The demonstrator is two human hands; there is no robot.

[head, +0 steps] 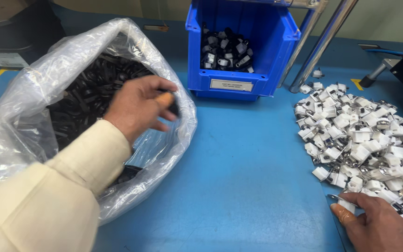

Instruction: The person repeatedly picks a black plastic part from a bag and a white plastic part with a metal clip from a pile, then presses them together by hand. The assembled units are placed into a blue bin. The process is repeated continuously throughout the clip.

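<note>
Head view, left hand over the clear plastic bag of black parts, fingers pinched on one black piece, right hand at the near edge of the white clip pile, fingertips closed on a white clip, blue bin behind, blue desk between the hands.

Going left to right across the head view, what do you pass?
Clear bag of black parts → left hand at the bag's mouth → blue bin → pile of white clips, with the right hand at its near edge.
</note>
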